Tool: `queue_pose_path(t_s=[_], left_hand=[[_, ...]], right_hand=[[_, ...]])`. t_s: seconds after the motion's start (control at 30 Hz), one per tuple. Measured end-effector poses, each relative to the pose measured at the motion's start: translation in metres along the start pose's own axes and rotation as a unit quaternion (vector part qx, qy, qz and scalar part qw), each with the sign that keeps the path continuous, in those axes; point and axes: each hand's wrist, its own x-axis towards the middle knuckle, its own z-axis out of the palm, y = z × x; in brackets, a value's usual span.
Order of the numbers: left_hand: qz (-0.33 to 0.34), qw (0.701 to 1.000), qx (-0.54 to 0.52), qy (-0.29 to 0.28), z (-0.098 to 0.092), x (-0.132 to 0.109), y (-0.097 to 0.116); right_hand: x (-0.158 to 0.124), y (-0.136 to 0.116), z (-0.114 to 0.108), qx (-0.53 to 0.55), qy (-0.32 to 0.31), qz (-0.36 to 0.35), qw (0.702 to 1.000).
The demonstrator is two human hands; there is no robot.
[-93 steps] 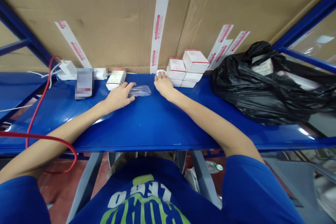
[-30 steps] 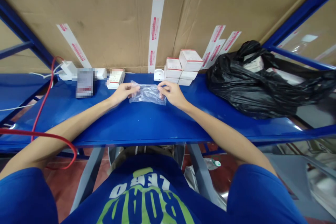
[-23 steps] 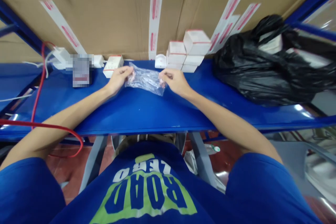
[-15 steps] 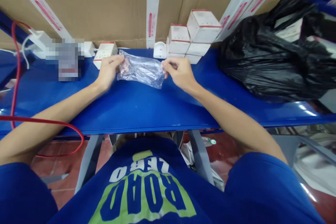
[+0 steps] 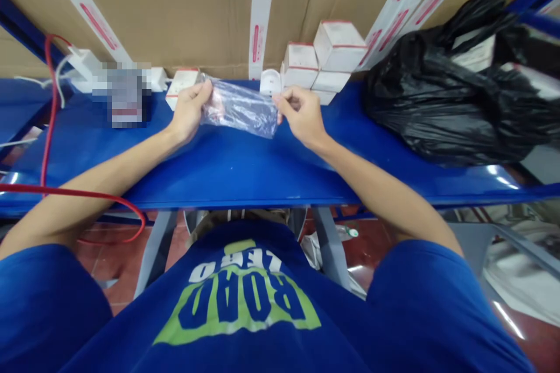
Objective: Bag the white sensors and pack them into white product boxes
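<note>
Shelf (image 5: 245,178): blue painted metal, smooth, high gloss. On the shelf, clear bag (image 5: 240,109): thin plastic film, creased, shiny. Also on the shelf, boxes (image 5: 339,39): white card, matt, smooth; black bag (image 5: 437,93): thin plastic, heavily wrinkled, soft sheen. Behind the shelf, carton (image 5: 175,6): brown corrugated cardboard, matt; tape (image 5: 261,11) across it: white, smooth. Below the shelf, shirt (image 5: 227,326): blue cloth, matt, with a printed green panel.

The left arm (image 5: 105,172) and right arm (image 5: 385,186) reached forward and angled inward, wrists slightly bent. The left hand (image 5: 188,111) pinched between thumb and curled fingers, and the right hand (image 5: 301,116) faced it, pinching likewise.
</note>
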Motion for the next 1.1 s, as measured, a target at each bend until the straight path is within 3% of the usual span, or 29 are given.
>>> queue_pose_path(t_s=[0.1, 0.33, 0.5, 0.63, 0.8, 1.1], left_hand=[[-0.032, 0.998, -0.051, -0.037, 0.002, 0.002, -0.003], [-0.053, 0.996, -0.060, -0.029, 0.003, -0.004, 0.003], [-0.022, 0.992, -0.111, -0.062, 0.005, -0.010, 0.010], [-0.009, 0.992, -0.071, -0.102, 0.003, -0.011, 0.011], [0.058, 0.996, 0.031, -0.053, -0.003, -0.009, 0.010], [0.043, 0.998, 0.000, -0.046, 0.000, -0.008, 0.007]], right_hand=[[0.001, 0.007, -0.003, -0.012, 0.001, -0.007, 1.000], [0.004, 0.005, -0.004, -0.114, -0.010, -0.025, 0.993], [0.006, 0.007, 0.001, -0.079, -0.039, -0.025, 0.996], [0.005, -0.003, -0.001, -0.048, -0.094, 0.001, 0.994], [0.002, -0.013, -0.002, -0.024, -0.082, 0.001, 0.996], [0.002, -0.007, -0.001, -0.003, -0.057, -0.069, 0.996]])
